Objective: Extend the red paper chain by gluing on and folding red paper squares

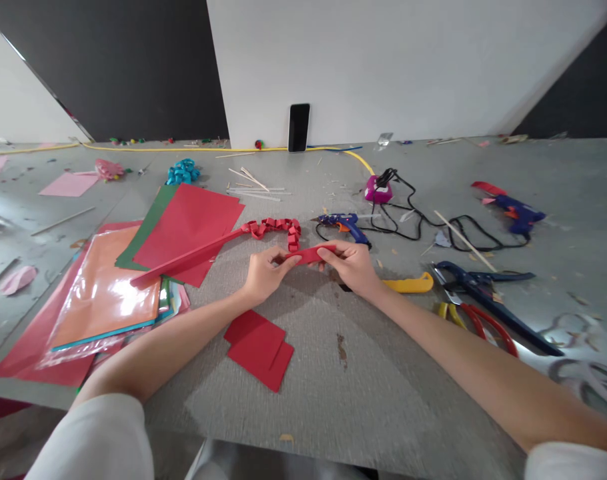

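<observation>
A narrow folded strip of red paper point(309, 255) is stretched between my two hands over the middle of the table. My left hand point(267, 272) pinches its left end, and my right hand point(351, 265) pinches the right end between thumb and fingers. Just beyond my left hand lies a curled chain of red paper loops point(273, 229), joined to a long red paper stick point(188, 257). Below my left wrist are some red paper squares point(261, 350), overlapping. A blue glue gun point(351, 225) lies just past my right hand, and a yellow-handled tool point(408, 284) sticks out beside my right wrist.
Red sheets point(188, 227) and a plastic packet of coloured paper point(103, 287) lie at left. A phone point(299, 128) leans on the wall. Black cable runs from a purple socket block point(378, 190). Blue-handled cutters point(488, 293), red-handled scissors point(488, 327) and another glue gun point(516, 212) lie at right.
</observation>
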A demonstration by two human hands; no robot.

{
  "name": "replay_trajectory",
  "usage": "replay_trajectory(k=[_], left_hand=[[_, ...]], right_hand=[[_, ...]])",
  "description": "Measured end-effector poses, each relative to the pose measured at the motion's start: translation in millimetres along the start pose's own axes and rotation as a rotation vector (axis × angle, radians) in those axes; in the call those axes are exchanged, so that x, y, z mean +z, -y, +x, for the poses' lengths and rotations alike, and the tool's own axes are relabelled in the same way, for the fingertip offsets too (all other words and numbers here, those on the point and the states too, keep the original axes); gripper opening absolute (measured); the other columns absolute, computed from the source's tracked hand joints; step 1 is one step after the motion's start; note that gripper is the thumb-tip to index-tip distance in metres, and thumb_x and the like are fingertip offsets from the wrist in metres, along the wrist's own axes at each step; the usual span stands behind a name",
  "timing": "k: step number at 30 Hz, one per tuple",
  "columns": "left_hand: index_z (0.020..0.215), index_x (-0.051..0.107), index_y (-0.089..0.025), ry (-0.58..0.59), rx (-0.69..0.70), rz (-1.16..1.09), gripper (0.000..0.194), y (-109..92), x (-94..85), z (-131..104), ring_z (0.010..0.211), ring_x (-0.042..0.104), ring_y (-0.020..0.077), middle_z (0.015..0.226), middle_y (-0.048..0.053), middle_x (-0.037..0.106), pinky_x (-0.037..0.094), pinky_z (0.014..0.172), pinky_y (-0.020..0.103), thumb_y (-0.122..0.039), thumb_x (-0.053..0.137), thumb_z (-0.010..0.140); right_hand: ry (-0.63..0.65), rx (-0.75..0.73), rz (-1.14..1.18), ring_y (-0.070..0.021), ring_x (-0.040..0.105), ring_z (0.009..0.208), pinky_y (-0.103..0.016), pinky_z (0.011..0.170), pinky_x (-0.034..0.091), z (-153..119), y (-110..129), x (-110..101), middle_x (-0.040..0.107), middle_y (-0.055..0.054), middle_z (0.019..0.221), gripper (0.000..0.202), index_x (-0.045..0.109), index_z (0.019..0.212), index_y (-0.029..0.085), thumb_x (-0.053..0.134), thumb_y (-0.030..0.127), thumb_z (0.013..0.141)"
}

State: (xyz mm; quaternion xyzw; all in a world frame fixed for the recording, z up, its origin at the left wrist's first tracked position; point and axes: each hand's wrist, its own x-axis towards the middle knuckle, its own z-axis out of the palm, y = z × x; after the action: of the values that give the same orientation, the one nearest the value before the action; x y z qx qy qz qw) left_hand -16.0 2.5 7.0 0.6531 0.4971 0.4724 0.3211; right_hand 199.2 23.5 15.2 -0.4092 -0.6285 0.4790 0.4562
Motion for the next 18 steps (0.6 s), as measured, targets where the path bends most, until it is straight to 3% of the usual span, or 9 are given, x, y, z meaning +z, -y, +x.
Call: replay_trajectory(k=[18], left_hand=[[0.075,0.074,-0.016,-0.031,-0.056,-0.013,0.039,-0.2,0.0,0.2,0.059,0.055,0.0126,0.064,0.001,0.065,0.041,0.056,0.025,-0.05,0.066,0.093]], right_hand=[[-0.002,-0.006,-0.015,-0.0182,0.065,0.06,-0.035,0.065,0.057,-1.3,0.1,-0.7,0.078,-0.005,0.076,0.037,0.08,0.094,0.023,0.07,0.058,0.09]])
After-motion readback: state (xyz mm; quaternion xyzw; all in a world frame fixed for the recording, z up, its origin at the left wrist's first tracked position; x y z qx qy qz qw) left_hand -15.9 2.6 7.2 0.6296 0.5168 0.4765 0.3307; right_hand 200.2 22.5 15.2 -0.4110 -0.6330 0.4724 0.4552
